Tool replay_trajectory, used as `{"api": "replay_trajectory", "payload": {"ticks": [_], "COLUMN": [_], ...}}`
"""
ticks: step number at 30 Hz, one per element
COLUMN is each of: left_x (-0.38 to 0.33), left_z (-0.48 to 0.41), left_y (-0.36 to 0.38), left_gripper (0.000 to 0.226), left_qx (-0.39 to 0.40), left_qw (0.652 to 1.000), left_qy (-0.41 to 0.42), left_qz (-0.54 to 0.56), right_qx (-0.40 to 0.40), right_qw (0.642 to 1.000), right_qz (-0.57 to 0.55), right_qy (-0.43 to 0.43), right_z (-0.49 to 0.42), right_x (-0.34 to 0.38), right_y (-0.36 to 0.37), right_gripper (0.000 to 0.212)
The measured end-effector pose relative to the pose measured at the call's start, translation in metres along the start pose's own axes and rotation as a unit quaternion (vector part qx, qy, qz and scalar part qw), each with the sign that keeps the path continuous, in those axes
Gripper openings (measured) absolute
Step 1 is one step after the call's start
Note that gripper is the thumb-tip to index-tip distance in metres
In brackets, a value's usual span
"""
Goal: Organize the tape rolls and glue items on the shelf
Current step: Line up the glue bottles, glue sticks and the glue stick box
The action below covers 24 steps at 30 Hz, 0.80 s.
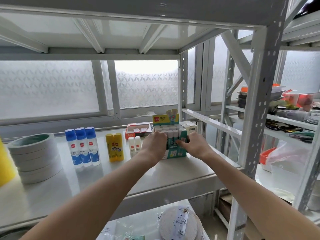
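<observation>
Left hand [153, 144], right hand [194, 144] around green box [174, 153] of glue sticks [170, 129]

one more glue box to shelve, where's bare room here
Widest bare patch: the front strip of the shelf, before the blue-capped bottles and yellow glue sticks, right of the tape stack. A narrower bare strip runs behind the bottles. Crowded: right rear, where the left hand and right hand grip the glue stick box near the red box.
</observation>
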State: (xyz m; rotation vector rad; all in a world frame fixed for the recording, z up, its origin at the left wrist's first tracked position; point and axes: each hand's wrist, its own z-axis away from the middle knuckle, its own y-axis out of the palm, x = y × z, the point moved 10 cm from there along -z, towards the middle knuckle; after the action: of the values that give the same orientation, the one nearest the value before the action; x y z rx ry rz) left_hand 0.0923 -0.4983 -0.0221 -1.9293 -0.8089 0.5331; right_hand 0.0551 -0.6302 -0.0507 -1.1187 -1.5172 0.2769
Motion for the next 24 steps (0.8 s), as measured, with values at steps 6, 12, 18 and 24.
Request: {"api": "replay_trajectory", "payload": {"ticks": [6,12,18,24], "left_x": [0.0,-0.006,-0.012,-0.017], "left_z": [0.0,0.001,0.005,0.018], "left_y": [-0.016,-0.019,-0.028,-0.023], "left_gripper": [0.025,0.014,0.02,0.044], "left_qx": [-0.092,-0.093,-0.102,-0.123], "left_qw": [0.995,0.993,0.986,0.981], "left_qy": [0.015,0.073,0.125,0.14], "left_qz": [0.041,-0.013,-0.043,-0.05], "right_qx": [0.011,0.003,-0.011,-0.023], "right_qw": [1.0,1.0,1.0,0.999], "right_qz": [-0.008,-0.003,0.002,-0.01], "right_qy": [0.002,-0.006,-0.011,-0.02], "right_z": [-0.002,0.0,0.002,0.005], "right_x": [-0.003,-0.002,-0.001,-0.003], "right_y": [0.002,0.002,0.0,0.002], "right_gripper": [0.028,0.023,0.029,0.032]}}
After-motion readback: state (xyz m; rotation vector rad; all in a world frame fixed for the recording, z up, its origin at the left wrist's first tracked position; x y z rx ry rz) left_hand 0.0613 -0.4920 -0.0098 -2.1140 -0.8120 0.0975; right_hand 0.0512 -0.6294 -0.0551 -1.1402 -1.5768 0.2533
